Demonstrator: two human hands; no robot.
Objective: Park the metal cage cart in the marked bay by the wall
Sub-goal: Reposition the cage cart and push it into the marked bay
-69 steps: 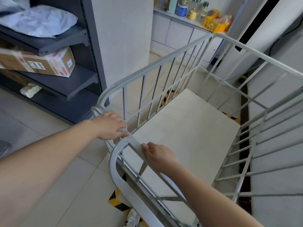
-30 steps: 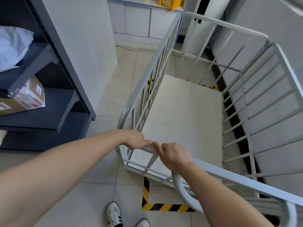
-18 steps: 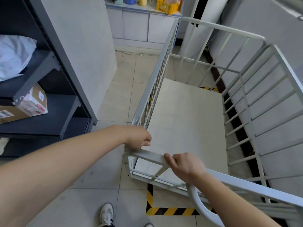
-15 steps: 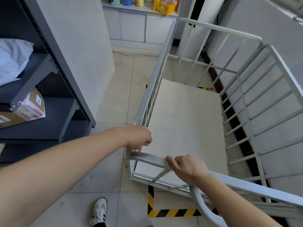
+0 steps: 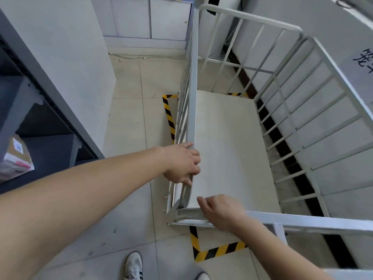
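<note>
Pale tiled floor (image 5: pixel 129 110) runs as an open strip between the grey-white wall panel (image 5: pixel 66 57) on the left and the white metal cage cart with barred sides and a flat cream deck (image 5: pixel 228 150). Cart sits inside the yellow-black striped tape bay outline (image 5: pixel 169 116), right side close along the grey wall (image 5: pixel 343 138), a dark gap of floor showing between bars and wall. Tape shows just outside the cart's left side, at the far edge, and as a corner in front of the near end. White cabinets (image 5: pixel 149 19) close off the far end. Dark grey shelving unit (image 5: pixel 30 110) at left holds a cardboard box with labels (image 5: pixel 16 158). Left hand (image 5: pixel 181 164) wraps loosely over the cart's left top rail near the near corner, fingers curled on it, grip not fully clenched. Right hand (image 5: pixel 224 213) lies over the near-end top rail, fingers bent around it, grasping the bar. White sneaker with dark stripes (image 5: pixel 133 265) stands on the floor at the bottom edge.
</note>
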